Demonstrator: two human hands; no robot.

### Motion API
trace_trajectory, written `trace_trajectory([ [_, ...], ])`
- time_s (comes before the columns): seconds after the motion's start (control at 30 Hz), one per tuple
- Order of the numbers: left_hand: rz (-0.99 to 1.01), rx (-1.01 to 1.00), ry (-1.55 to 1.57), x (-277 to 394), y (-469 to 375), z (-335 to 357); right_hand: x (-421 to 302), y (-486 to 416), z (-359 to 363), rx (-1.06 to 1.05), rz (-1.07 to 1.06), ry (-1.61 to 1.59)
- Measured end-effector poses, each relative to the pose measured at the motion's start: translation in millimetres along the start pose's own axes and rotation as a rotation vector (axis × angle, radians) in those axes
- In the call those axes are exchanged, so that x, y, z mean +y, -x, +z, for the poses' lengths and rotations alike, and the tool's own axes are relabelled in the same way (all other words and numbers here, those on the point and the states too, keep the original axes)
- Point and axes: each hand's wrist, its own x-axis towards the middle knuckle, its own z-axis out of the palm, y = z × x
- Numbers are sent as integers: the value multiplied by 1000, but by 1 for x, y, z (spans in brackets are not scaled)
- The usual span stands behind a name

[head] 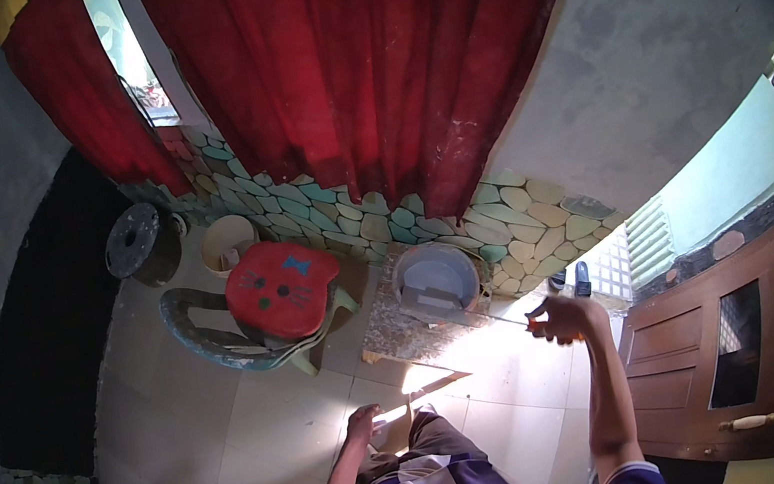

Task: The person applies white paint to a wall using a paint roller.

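Note:
My right hand (559,319) is shut on the orange handle of a long thin tool. The tool's metal shank (501,317) runs left to a flat grey end (432,298) over the mouth of a grey plastic bucket (448,266); its exact kind is unclear. Under the bucket is a low stand with a mottled stone-like top (389,325), against the wall. My left hand (364,422) hangs low beside my leg, fingers curled, near a bright strip; glare hides whether it holds anything.
A plastic armchair (210,346) with a red cat-face cushion (284,289) stands left of the stand. Behind it are a cream bucket (227,241) and a dark drum-shaped container (137,243). Red curtains (360,71) hang above the stone-patterned wall. A wooden door (735,331) and slippers (581,278) are at right.

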Motion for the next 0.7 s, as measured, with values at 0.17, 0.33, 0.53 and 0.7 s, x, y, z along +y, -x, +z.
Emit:
trace_trajectory([
  [0.17,121,35,-78,-7,-7,8,5,-73,7,-13,-22,192],
  [0.33,147,15,-66,-18,-10,-3,-2,-77,-24,-95,-5,188],
  [0.53,208,46,120,-34,-24,-7,-33,-1,-101,-197,28,213],
  [0.7,118,12,14,-26,-43,3,-17,-64,-63,-158,-50,288],
])
